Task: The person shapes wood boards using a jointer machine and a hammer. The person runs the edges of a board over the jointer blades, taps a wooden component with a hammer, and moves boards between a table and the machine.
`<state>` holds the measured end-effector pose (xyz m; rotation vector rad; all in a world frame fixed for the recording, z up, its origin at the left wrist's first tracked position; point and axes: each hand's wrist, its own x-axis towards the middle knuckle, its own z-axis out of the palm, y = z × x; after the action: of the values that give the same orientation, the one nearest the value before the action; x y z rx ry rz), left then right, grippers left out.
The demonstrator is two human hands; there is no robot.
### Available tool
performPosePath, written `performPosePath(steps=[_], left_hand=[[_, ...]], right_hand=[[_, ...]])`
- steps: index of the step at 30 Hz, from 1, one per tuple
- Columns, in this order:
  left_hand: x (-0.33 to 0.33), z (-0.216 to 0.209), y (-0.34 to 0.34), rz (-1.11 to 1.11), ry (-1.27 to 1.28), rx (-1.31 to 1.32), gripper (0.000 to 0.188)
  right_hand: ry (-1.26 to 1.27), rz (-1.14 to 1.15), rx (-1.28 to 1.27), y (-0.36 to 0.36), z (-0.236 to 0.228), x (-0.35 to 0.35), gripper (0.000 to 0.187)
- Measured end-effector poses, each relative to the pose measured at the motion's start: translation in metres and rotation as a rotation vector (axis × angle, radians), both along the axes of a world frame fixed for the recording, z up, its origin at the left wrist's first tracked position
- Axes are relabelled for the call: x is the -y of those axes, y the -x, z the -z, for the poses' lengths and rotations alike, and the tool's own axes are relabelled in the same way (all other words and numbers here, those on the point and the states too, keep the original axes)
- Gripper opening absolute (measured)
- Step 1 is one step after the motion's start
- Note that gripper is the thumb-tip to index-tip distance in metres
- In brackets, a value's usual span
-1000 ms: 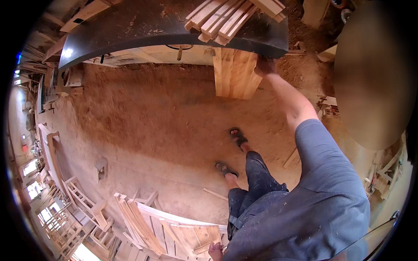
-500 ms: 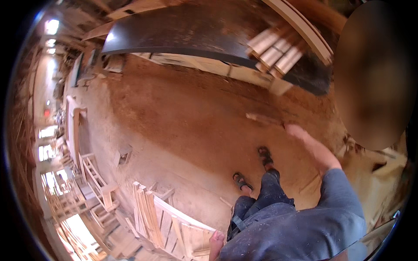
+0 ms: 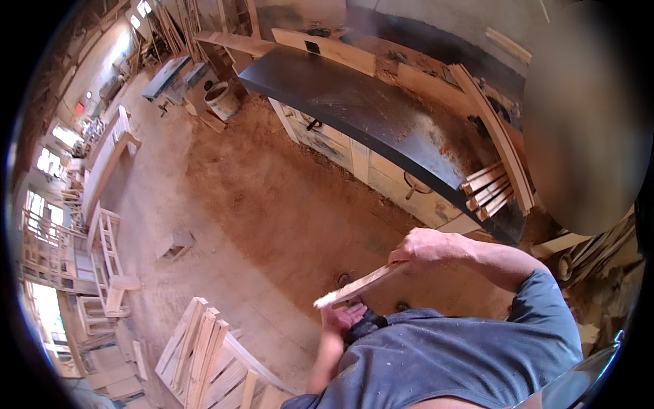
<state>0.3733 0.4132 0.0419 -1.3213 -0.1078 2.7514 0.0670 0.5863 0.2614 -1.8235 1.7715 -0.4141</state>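
In front of my body, a short strip of light wood [image 3: 361, 285] is held by my right hand [image 3: 429, 247], its fingers closed around one end. The strip slants down to the left. My left hand [image 3: 344, 316] is just under its lower end, palm up with fingers stretched out. Whether that palm touches the wood I cannot tell. Beyond my right hand, several wooden strips [image 3: 489, 191] lie bundled at the near right end of a long dark machine table [image 3: 368, 123].
A long board [image 3: 494, 136] lies across the table's right end. At lower left, several upright wooden pieces [image 3: 197, 351] stand beside a slatted frame [image 3: 235, 361]. A small wooden block [image 3: 176, 244] sits on the dusty floor. Near the table's far end stands a bucket [image 3: 222, 100].
My right hand has drawn in with the wooden strip, from out over the floor to before my body. My left hand has risen from beside the slatted frame to the strip's end. The view has turned.
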Motion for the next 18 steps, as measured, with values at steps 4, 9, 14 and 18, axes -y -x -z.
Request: performPosePath(steps=[4,9,14,18], left_hand=[[0.075,-0.020,0.016,-0.041,0.285,-0.288,0.064],[0.157,-0.046,0.085,-0.239,0.522,-0.217,0.063],[0.287,-0.069,0.181,-0.435,0.768,-0.154,0.065],[0.354,-0.105,0.288,-0.502,0.960,-0.077,0.066]], right_hand=[[0.081,-0.117,-0.105,0.019,-0.055,0.067,0.032],[0.532,0.094,-0.236,0.074,-0.018,0.093,0.035],[0.527,0.914,-0.124,0.077,0.054,0.127,0.063],[0.416,0.609,-0.046,0.109,0.035,0.206,0.081]])
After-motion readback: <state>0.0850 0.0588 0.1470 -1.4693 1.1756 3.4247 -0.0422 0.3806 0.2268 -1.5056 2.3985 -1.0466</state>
